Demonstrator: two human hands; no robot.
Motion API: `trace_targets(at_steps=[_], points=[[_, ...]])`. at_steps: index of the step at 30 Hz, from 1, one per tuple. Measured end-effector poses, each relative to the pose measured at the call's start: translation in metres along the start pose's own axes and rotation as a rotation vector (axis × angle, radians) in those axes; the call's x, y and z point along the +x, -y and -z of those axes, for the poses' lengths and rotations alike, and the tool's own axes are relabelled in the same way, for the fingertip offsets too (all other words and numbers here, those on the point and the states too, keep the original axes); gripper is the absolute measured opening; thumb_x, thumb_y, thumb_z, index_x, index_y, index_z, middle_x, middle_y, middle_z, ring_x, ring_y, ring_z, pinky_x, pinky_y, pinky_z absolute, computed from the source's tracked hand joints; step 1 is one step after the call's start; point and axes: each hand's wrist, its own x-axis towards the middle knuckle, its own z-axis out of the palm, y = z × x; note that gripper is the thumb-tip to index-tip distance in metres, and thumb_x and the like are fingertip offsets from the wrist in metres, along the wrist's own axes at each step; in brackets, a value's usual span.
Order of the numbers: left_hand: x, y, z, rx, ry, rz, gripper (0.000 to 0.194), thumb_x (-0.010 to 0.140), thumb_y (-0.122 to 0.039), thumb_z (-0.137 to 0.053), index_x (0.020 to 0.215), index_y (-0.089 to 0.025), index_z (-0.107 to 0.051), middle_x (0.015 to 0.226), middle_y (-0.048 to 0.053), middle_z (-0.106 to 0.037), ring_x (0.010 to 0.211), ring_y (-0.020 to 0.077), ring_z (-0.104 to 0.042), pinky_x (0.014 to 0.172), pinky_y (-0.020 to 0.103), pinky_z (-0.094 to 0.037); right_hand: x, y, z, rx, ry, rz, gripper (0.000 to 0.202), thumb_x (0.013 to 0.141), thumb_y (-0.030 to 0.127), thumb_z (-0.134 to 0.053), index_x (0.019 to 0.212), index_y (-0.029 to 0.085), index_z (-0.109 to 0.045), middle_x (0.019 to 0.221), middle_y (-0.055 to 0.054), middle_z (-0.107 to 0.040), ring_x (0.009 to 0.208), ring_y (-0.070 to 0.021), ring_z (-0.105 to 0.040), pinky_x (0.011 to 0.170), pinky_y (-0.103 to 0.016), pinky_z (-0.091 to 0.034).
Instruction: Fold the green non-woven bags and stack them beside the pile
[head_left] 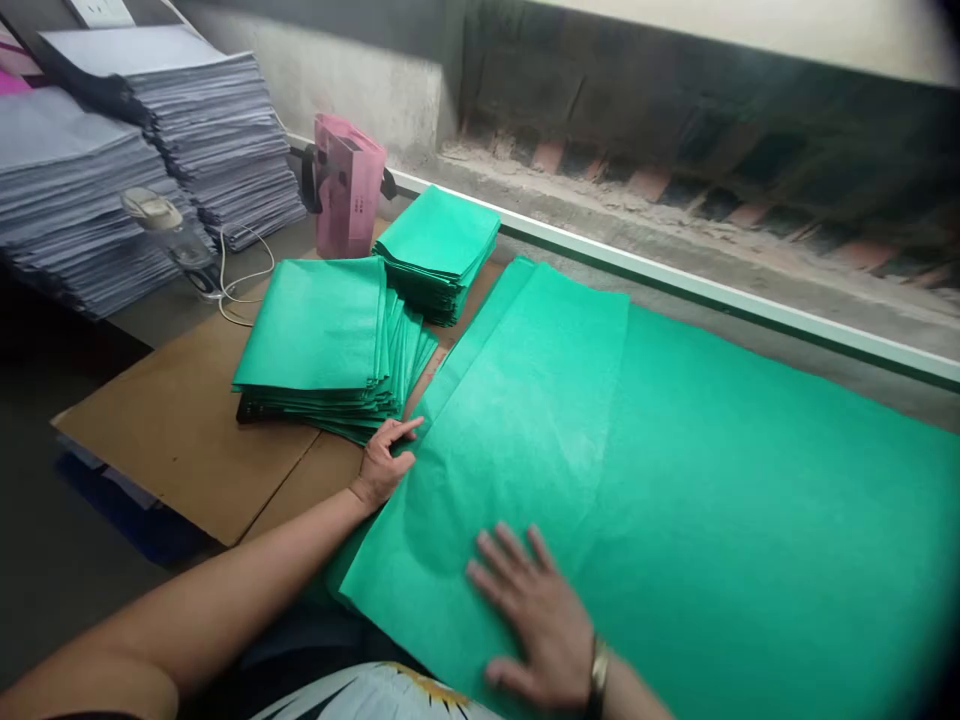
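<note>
A large green sheet (697, 480), like thin fabric or paper, covers the right side of the work surface, its left part showing a doubled layer with a crease. My right hand (540, 620) lies flat on it with fingers spread; a bracelet circles the wrist. At the sheet's left edge is my left hand (384, 465), index finger stretched out and thumb apart from it, both touching the edge; its other fingers are partly hidden. Just beyond that hand sits a fanned stack of folded green pieces (315, 330). Behind it stands a second, neater green stack (439, 235).
Brown cardboard (202, 420) lies under the green stacks. A pink container (351, 190) stands behind them. Tall piles of grey-white sheets (210, 130) fill the far left, with a clear bottle (172, 240) and white cable beside them. A pale ledge (675, 270) runs along the wall.
</note>
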Motion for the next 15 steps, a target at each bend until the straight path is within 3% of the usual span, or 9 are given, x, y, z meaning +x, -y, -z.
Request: trace_targets(at_steps=[2,4,7,11,13,15], points=[[-0.001,0.0,0.001,-0.009,0.0,-0.006,0.056,0.059,-0.012,-0.045,0.11,-0.019,-0.065,0.082,0.001,-0.055,0.083,0.0157,-0.053,0.088,0.03,-0.043,-0.028,0.056,-0.016,0.034,-0.05,0.167,0.059,0.089,0.044,-0.047,0.143,0.036,-0.025,0.142,0.001,-0.036,0.131,-0.0188,-0.033,0.11,-0.041,-0.024],[-0.001,0.001,0.002,-0.025,0.004,-0.017,0.057,0.058,-0.012,-0.045,0.111,-0.018,-0.065,0.082,0.001,-0.055,0.083,0.0156,-0.053,0.089,0.03,-0.043,-0.057,0.071,-0.018,-0.024,-0.082,0.058,0.06,0.089,0.035,-0.045,0.145,0.032,-0.023,0.142,-0.003,-0.035,0.129,-0.0193,-0.035,0.108,-0.039,-0.028],[0.001,0.003,0.004,-0.029,0.031,-0.036,0.063,0.056,-0.011,-0.044,0.115,-0.018,-0.062,0.084,0.001,-0.057,0.086,0.0162,-0.054,0.09,0.031,-0.042,-0.093,0.049,-0.003,-0.203,-0.048,-0.128,0.076,0.081,0.051,-0.05,0.146,0.021,-0.023,0.144,-0.013,-0.027,0.13,-0.0312,-0.031,0.107,-0.052,-0.025],[0.01,0.003,0.005,0.092,0.069,-0.1,0.07,0.053,-0.009,-0.044,0.121,-0.019,-0.059,0.086,0.001,-0.061,0.087,0.0184,-0.055,0.089,0.034,-0.044,-0.096,0.021,-0.006,-0.397,-0.098,0.012,0.076,0.08,0.059,-0.054,0.143,0.024,-0.031,0.14,-0.012,-0.036,0.126,-0.0299,-0.039,0.102,-0.046,-0.037],[0.017,-0.005,0.006,0.175,0.066,-0.153,0.07,0.054,-0.008,-0.044,0.122,-0.019,-0.058,0.09,0.002,-0.063,0.09,0.0201,-0.055,0.09,0.036,-0.043,-0.086,0.02,-0.016,-0.293,-0.165,-0.01,0.064,0.083,0.054,-0.054,0.139,0.028,-0.039,0.135,-0.01,-0.043,0.121,-0.0287,-0.044,0.1,-0.046,-0.04],[0.024,-0.02,0.008,0.191,0.104,-0.234,0.067,0.056,-0.007,-0.045,0.12,-0.019,-0.06,0.1,0.004,-0.064,0.098,0.0218,-0.055,0.095,0.037,-0.041,-0.078,0.026,-0.021,0.039,-0.231,-0.17,0.047,0.084,0.05,-0.053,0.127,0.032,-0.054,0.125,-0.006,-0.055,0.114,-0.0277,-0.052,0.098,-0.046,-0.042]])
